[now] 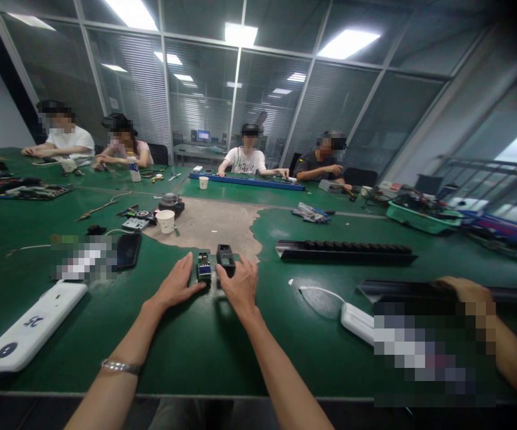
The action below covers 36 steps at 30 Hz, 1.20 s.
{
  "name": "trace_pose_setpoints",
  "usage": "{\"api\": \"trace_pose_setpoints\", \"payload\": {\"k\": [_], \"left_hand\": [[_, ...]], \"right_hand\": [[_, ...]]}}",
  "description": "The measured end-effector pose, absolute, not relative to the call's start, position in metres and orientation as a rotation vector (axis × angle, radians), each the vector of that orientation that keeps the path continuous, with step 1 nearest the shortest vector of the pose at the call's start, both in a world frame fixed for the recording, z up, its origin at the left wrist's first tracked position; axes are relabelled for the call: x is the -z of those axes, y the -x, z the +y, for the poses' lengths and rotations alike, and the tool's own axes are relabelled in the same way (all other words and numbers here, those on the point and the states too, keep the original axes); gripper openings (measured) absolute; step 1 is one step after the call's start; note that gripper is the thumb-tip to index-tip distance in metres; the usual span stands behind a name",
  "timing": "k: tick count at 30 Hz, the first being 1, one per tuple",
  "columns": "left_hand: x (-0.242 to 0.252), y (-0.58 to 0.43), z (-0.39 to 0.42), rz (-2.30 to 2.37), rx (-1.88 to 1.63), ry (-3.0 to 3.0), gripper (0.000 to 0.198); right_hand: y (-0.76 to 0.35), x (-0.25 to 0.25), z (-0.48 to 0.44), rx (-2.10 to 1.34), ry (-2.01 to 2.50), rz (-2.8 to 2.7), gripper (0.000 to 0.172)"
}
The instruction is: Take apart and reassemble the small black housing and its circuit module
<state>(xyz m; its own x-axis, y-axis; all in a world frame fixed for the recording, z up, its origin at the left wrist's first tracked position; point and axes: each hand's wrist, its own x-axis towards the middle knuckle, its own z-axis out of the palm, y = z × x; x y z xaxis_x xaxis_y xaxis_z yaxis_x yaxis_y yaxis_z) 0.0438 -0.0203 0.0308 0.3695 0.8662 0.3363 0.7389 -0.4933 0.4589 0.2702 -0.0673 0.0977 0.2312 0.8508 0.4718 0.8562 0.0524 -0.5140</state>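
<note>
My left hand [178,282] rests on the table with its fingers stretched out, beside a small green circuit board [204,269] with a bluish part on it. Its thumb lies close to the board's near end; I cannot tell whether it touches. In my right hand [242,285] is a small black plastic housing [225,255] with a window-like opening, gripped between thumb and fingers and tilted up from the table. The board and the housing are side by side, a narrow gap apart.
A black phone [128,250], a white power strip [30,327] and a paper cup [166,221] are on the left. Right of me are a black rail [345,251], a white cabled device [357,322], a green basket [424,218] and another person's hand [471,295]. Several people sit opposite.
</note>
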Motion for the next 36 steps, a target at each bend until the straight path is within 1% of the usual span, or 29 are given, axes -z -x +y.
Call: {"api": "trace_pose_setpoints", "payload": {"k": [5, 11, 14, 18, 20, 23, 29, 32, 36], "left_hand": [[-0.029, -0.043, -0.019, 1.44, -0.801, -2.395, 0.1], [-0.022, -0.041, -0.016, 1.409, -0.871, -2.388, 0.098], [-0.021, -0.04, -0.014, 1.407, -0.868, -2.386, 0.096], [-0.021, -0.041, -0.014, 1.433, -0.84, -2.382, 0.095], [-0.022, -0.041, -0.016, 1.439, -0.834, -2.39, 0.097], [-0.021, -0.041, -0.017, 1.439, -0.836, -2.4, 0.102], [-0.022, -0.041, -0.017, 1.427, -0.849, -2.412, 0.109], [-0.023, -0.041, -0.017, 1.424, -0.851, -2.406, 0.109], [-0.023, -0.041, -0.017, 1.409, -0.882, -2.412, 0.109]], "right_hand": [[-0.276, -0.079, -0.071, -0.009, 1.818, -1.594, 0.041], [-0.276, -0.071, -0.073, 0.004, 1.863, -1.623, 0.042], [-0.278, -0.069, -0.077, 0.024, 1.888, -1.65, 0.049], [-0.279, -0.068, -0.081, 0.046, 1.899, -1.625, 0.066], [-0.278, -0.069, -0.08, 0.057, 1.897, -1.609, 0.07], [-0.276, -0.069, -0.077, 0.061, 1.89, -1.612, 0.066], [-0.275, -0.077, -0.072, 0.025, 1.863, -1.605, 0.042], [-0.271, -0.092, -0.07, -0.033, 1.832, -1.543, 0.041], [-0.252, -0.112, -0.069, -0.06, 1.752, -1.551, 0.045]]}}
